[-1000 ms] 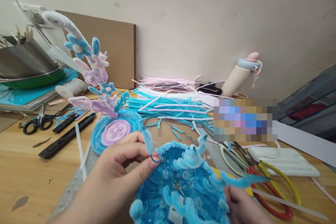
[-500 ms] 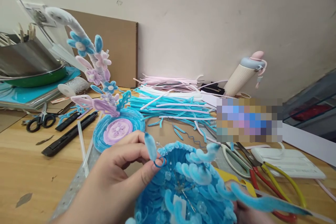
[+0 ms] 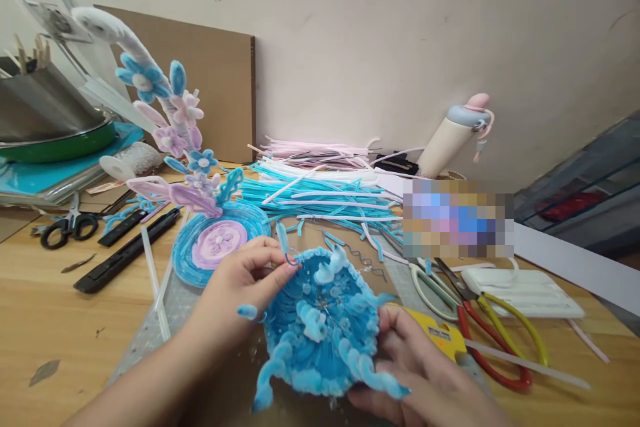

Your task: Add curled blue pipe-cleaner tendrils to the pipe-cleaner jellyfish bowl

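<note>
Pink-topped cream bottle, brown cardboard panel, metal container over green dish.

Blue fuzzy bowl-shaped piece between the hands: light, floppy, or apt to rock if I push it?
The blue fuzzy bowl-shaped piece looks hollow, so it is probably light for its size. Its curled fuzzy blue strands would likely bend when pushed, since they jut out freely. The rounded outline suggests it might rock.

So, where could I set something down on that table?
Bare wood shows at lower left, bordered by the long black tool, translucent strips and left forearm, broken by a grey patch. It's crowded beyond the blue piece, with colored stems, and at right, with the white device and red-and-yellow-handled tool; below that tool is a smaller patch.
</note>
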`<state>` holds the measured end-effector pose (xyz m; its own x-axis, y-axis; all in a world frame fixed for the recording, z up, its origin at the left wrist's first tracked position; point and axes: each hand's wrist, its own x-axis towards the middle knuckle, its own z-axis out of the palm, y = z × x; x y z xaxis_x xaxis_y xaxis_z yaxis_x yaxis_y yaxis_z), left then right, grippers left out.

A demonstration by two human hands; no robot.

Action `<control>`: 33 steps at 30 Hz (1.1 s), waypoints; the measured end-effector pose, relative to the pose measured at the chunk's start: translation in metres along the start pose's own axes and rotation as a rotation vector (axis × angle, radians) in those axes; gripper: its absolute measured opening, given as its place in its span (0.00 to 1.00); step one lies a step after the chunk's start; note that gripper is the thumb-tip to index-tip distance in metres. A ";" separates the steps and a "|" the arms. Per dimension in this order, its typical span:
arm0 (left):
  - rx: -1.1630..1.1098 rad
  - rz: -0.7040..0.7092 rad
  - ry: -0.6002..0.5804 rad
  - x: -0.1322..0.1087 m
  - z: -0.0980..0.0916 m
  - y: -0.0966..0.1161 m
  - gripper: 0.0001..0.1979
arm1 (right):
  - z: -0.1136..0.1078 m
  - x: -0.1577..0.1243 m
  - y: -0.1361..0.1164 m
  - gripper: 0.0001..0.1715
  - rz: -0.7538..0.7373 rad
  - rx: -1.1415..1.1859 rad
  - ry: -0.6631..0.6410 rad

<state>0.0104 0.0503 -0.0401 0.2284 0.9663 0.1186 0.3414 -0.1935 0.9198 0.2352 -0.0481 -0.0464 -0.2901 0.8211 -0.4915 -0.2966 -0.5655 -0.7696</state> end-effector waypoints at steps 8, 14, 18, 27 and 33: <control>0.048 0.040 -0.052 0.017 -0.001 -0.016 0.14 | -0.001 0.000 -0.011 0.23 -0.069 -0.069 -0.080; 0.078 0.069 -0.110 0.021 -0.005 -0.020 0.14 | -0.010 -0.001 -0.018 0.30 -0.149 -0.361 0.028; 0.095 0.086 -0.126 0.019 -0.007 -0.017 0.13 | -0.011 -0.002 -0.015 0.28 -0.203 -0.410 0.054; 0.113 0.091 -0.129 0.015 -0.010 -0.009 0.13 | -0.016 0.000 -0.005 0.25 -0.297 -0.589 0.081; 0.132 0.074 -0.127 0.014 -0.009 -0.005 0.14 | -0.016 0.001 -0.002 0.23 -0.311 -0.649 0.086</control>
<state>0.0032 0.0664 -0.0396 0.3674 0.9212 0.1283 0.4341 -0.2919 0.8523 0.2500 -0.0447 -0.0524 -0.1994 0.9548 -0.2203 0.2536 -0.1669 -0.9528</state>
